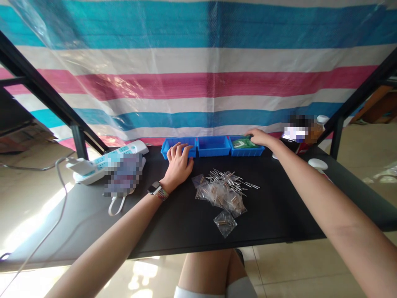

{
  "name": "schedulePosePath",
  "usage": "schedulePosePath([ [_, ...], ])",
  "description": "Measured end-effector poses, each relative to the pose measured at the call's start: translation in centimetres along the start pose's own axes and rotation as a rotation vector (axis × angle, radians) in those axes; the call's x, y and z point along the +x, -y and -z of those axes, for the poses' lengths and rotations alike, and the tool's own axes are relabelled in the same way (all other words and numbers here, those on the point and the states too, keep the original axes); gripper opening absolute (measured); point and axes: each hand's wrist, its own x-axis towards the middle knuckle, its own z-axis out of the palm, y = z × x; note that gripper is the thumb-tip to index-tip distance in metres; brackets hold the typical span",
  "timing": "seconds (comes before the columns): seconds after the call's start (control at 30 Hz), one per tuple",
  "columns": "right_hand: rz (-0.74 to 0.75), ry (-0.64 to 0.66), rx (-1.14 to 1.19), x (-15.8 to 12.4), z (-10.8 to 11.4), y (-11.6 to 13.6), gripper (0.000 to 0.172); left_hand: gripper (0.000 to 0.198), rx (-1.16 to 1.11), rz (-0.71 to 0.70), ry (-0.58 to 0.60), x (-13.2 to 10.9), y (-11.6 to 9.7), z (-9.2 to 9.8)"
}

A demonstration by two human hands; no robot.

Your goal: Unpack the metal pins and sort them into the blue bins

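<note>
My left hand (179, 162) lies over the front of the left blue bin (166, 154), its fingers apart and reaching over the rim. At the right blue bin (246, 152), my right hand (259, 137) closes on the back right rim; its fingertips are partly hidden. Inside that bin is a green plastic packet (243, 142). Between the two stands a middle blue bin (213, 147) with nothing visible in it. In front of the bins lies a pile of small clear bags (218, 194) with metal pieces inside, beside loose thin metal rivets (231, 181).
A single clear bag (225, 224) lies nearer the edge of the black table (266, 219). At left are a power strip (105, 161) with a plugged-in cable and a blurred object (125, 174). A bottle (318, 128) and a white round-topped object (318, 164) stand right. Striped sheeting (173, 87) hangs behind.
</note>
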Motion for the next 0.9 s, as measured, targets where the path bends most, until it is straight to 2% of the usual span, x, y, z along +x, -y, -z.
schedulePosePath([
  [0.23, -0.008, 0.045, -0.014, -1.6, 1.9, -0.6, 0.039, 0.045, -0.007, 0.000, 0.004, 0.0, 0.0, 0.1],
  [0.37, -0.040, 0.106, -0.033, -3.2, 3.2, -0.9, 0.043, 0.045, -0.019, -0.008, 0.001, 0.0, -0.1, 0.0],
  [0.47, -0.069, 0.109, -0.076, -5.4, 4.2, -1.3, 0.048, 0.045, -0.033, -0.016, 0.006, -0.1, -0.2, 0.1],
  [0.57, -0.089, 0.057, -0.123, -9.1, 4.5, -1.8, 0.049, 0.047, -0.093, -0.079, 0.033, -0.2, -0.8, 0.7],
  [0.67, -0.117, -0.015, -0.122, -14.2, 3.8, -2.2, 0.046, 0.051, -0.228, -0.269, 0.173, -0.5, -2.1, 1.8],
  [0.77, -0.196, -0.084, -0.069, -19.5, 2.3, -2.6, 0.043, 0.055, -0.341, -0.497, 0.415, -1.1, -4.3, 2.8],
  [0.83, -0.240, -0.137, 0.014, -22.5, 1.2, -2.7, 0.039, 0.066, -0.380, -0.611, 0.517, -1.9, -5.9, 3.1],
  [0.9, -0.277, -0.170, 0.158, -24.7, 0.4, -2.8, 0.034, 0.080, -0.398, -0.660, 0.571, -2.6, -7.3, 3.1],
])
